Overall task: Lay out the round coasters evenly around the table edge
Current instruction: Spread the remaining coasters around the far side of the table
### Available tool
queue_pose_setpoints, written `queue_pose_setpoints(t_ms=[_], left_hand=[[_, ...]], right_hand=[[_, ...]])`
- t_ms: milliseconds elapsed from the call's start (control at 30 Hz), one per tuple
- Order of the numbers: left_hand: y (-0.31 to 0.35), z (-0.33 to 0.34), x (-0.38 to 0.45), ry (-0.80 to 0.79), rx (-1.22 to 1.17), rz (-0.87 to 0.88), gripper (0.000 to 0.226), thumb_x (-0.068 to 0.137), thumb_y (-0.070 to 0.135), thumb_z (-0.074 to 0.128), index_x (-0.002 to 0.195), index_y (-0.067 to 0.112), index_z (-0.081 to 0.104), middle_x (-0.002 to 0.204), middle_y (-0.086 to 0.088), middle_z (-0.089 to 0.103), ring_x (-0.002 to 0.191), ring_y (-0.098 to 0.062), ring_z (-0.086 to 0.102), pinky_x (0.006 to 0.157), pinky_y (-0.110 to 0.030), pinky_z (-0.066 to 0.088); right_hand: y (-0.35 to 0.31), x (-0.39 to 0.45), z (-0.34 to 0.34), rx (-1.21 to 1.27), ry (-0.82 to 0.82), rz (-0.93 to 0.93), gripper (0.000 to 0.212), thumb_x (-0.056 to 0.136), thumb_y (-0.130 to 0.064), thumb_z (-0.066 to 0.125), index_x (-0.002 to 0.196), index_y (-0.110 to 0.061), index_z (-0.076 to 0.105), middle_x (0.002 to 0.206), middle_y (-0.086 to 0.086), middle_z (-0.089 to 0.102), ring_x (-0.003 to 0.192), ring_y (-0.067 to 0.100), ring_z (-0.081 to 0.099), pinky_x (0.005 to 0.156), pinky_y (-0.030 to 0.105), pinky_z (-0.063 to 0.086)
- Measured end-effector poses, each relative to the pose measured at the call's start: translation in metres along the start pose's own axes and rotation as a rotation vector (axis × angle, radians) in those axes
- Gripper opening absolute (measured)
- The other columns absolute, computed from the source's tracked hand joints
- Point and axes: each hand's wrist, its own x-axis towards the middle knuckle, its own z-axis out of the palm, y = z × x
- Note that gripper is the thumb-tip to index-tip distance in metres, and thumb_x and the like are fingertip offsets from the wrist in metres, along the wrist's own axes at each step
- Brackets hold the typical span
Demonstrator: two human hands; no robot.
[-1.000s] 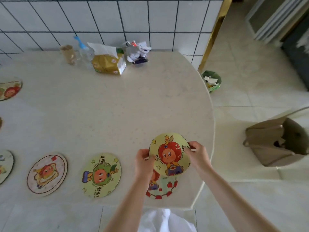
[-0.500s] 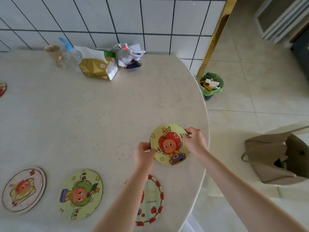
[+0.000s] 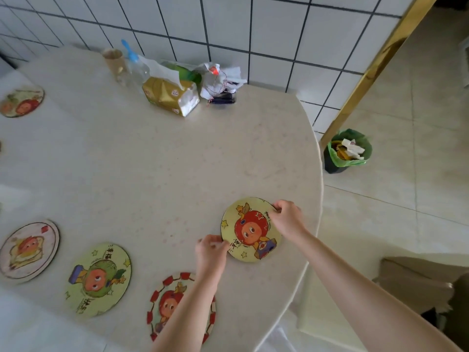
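Tiled wall behind; on the table point(image 3: 152, 174) I pinch the coaster point(image 3: 251, 231) with left hand point(image 3: 210, 252) and right hand point(image 3: 288, 221), fingers closed on opposite rims; lower flat, matching neighbours' spacing.

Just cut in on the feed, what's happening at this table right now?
A person is setting out round cartoon coasters along the table edge. Both hands, left hand and right hand, pinch opposite rims of a yellow-green coaster with a red-haired figure, low over the table near its right edge. Three more coasters lie along the near edge: red-bordered, green, pinkish.
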Motion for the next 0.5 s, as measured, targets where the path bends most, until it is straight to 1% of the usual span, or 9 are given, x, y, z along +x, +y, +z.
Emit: queue_pose_setpoints(t_ms=[67, 100, 133, 167, 200, 267, 333, 400, 500], left_hand=[[0.007, -0.001, 0.001, 0.013, -0.064, -0.011, 0.010, 0.086, 0.013, 0.063, 0.096, 0.014, 0.065, 0.099, -0.004, 0.066, 0.088, -0.014, 0.060, 0.077, -0.029, 0.050], [0.012, -0.001, 0.001, 0.012, -0.100, -0.014, 0.009, 0.086, 0.011, 0.062, 0.095, 0.012, 0.065, 0.095, -0.003, 0.067, 0.085, -0.014, 0.061, 0.072, -0.027, 0.049], [0.017, -0.001, 0.003, 0.011, -0.133, -0.014, 0.009, 0.087, 0.010, 0.062, 0.095, 0.011, 0.065, 0.094, -0.004, 0.068, 0.086, -0.016, 0.063, 0.074, -0.029, 0.051], [0.023, 0.000, 0.006, 0.004, -0.161, -0.010, 0.008, 0.087, 0.009, 0.062, 0.095, 0.010, 0.064, 0.095, -0.006, 0.069, 0.088, -0.020, 0.065, 0.080, -0.034, 0.054], [0.031, 0.001, 0.009, -0.011, -0.186, -0.007, 0.008, 0.088, 0.008, 0.061, 0.095, 0.009, 0.064, 0.097, -0.008, 0.070, 0.091, -0.023, 0.068, 0.084, -0.037, 0.056], [0.049, 0.005, 0.019, -0.042, -0.216, 0.007, 0.009, 0.090, 0.006, 0.058, 0.099, 0.006, 0.062, 0.099, -0.011, 0.069, 0.091, -0.024, 0.069, 0.080, -0.035, 0.058], [0.069, 0.012, 0.033, -0.056, -0.191, 0.041, 0.010, 0.091, 0.006, 0.056, 0.099, 0.007, 0.061, 0.102, -0.011, 0.069, 0.092, -0.024, 0.069, 0.079, -0.035, 0.059], [0.091, 0.021, 0.045, -0.068, -0.156, 0.097, 0.009, 0.091, 0.006, 0.055, 0.097, 0.009, 0.061, 0.103, -0.012, 0.069, 0.094, -0.025, 0.069, 0.083, -0.040, 0.059], [0.124, 0.035, 0.062, -0.090, -0.120, 0.153, 0.011, 0.091, 0.002, 0.053, 0.093, 0.010, 0.061, 0.100, -0.011, 0.068, 0.094, -0.025, 0.068, 0.083, -0.041, 0.059]], right_hand=[[-0.003, 0.003, -0.005, 0.045, -0.009, -0.008, 0.019, 0.085, -0.015, 0.057, 0.090, -0.001, 0.069, 0.087, 0.014, 0.071, 0.085, 0.030, 0.063, 0.063, 0.031, 0.045], [-0.005, 0.006, -0.008, 0.087, -0.023, -0.016, 0.016, 0.086, -0.014, 0.057, 0.089, -0.004, 0.069, 0.084, 0.010, 0.070, 0.082, 0.027, 0.061, 0.061, 0.028, 0.043], [-0.007, 0.008, -0.011, 0.124, -0.035, -0.028, 0.013, 0.087, -0.013, 0.057, 0.088, -0.007, 0.068, 0.082, 0.005, 0.068, 0.081, 0.022, 0.060, 0.059, 0.025, 0.043], [-0.010, 0.012, -0.014, 0.147, -0.041, -0.040, 0.011, 0.088, -0.013, 0.057, 0.088, -0.009, 0.067, 0.080, 0.002, 0.066, 0.081, 0.020, 0.060, 0.060, 0.023, 0.044], [-0.012, 0.016, -0.017, 0.163, -0.039, -0.050, 0.010, 0.088, -0.012, 0.058, 0.088, -0.009, 0.067, 0.080, 0.001, 0.066, 0.081, 0.020, 0.060, 0.063, 0.025, 0.047], [-0.016, 0.027, -0.025, 0.192, -0.020, -0.048, 0.011, 0.086, -0.008, 0.058, 0.089, -0.006, 0.068, 0.083, 0.007, 0.069, 0.083, 0.025, 0.064, 0.072, 0.034, 0.052], [-0.021, 0.040, -0.035, 0.216, -0.011, -0.033, 0.011, 0.087, -0.007, 0.058, 0.091, -0.006, 0.067, 0.088, 0.008, 0.069, 0.086, 0.026, 0.065, 0.074, 0.034, 0.052], [-0.025, 0.054, -0.047, 0.237, 0.003, -0.025, 0.013, 0.088, -0.008, 0.057, 0.096, -0.007, 0.067, 0.093, 0.008, 0.068, 0.090, 0.025, 0.065, 0.074, 0.033, 0.051], [-0.029, 0.075, -0.063, 0.285, 0.031, 0.019, 0.016, 0.087, -0.011, 0.056, 0.098, -0.009, 0.068, 0.096, 0.008, 0.070, 0.092, 0.027, 0.066, 0.076, 0.037, 0.053]])
